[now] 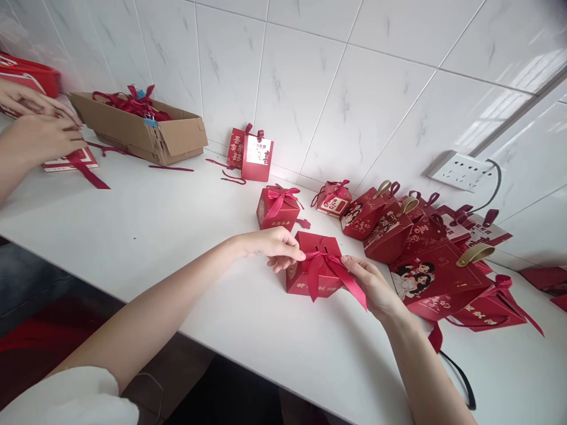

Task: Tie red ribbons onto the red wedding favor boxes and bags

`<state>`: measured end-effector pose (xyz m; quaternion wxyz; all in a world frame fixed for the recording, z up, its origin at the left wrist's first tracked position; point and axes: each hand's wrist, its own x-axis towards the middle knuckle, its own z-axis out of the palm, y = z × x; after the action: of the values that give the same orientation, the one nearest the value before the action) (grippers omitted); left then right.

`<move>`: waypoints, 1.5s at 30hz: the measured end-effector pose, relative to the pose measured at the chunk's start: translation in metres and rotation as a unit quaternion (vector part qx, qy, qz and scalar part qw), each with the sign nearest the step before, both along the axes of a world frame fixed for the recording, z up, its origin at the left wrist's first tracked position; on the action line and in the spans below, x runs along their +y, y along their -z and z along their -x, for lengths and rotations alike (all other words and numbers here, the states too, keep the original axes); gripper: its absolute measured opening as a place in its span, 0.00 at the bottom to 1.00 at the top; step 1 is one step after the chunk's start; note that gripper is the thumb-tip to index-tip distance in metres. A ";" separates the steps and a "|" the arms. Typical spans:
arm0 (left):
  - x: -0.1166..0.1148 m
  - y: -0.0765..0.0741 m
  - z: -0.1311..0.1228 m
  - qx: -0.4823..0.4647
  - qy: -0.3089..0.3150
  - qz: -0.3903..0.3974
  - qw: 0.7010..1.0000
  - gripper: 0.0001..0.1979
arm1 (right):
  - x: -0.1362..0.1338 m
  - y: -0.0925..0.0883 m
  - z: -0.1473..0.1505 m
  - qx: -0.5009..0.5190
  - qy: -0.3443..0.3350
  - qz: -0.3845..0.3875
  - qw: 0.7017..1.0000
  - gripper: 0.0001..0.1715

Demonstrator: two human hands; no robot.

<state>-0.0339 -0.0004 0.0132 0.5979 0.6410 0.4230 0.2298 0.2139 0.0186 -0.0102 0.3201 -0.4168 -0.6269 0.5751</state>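
A red gift box [305, 282] with gold lettering sits on the white table in front of me. Across its top runs a dark pink ribbon [325, 260] tied in a bow, its two tails hanging down the front. My left hand [283, 247] pinches the bow's left loop between thumb and fingertips. On the other side, my right hand [370, 283] grips the right loop near the box's upper corner. Just behind stands another red box [278, 208], topped with a finished-looking ribbon bow.
Several red gift boxes [411, 242] with loop handles crowd the right side, below a wall socket strip [463, 171]. At the back left is a cardboard box [181, 139] of ribbons. Another person's hands [44, 130] work at the far left. A black cable [460, 375] lies front right.
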 end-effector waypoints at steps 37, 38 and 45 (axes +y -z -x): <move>0.011 0.028 -0.012 -0.120 -0.147 -0.079 0.979 0.19 | 0.007 0.015 -0.001 0.176 -0.030 0.067 0.982 0.22; 0.011 0.028 -0.014 -0.107 -0.186 -0.107 0.971 0.18 | 0.008 0.016 0.000 0.166 -0.021 0.045 0.985 0.19; 0.008 0.030 -0.023 -0.027 -0.211 -0.196 0.957 0.31 | 0.005 0.016 0.001 0.115 -0.017 -0.045 0.992 0.39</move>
<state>-0.0106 0.0071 -0.0169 0.4095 0.6352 0.4794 0.4462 0.2131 0.0238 -0.0258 0.3984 -0.3224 -0.6181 0.5960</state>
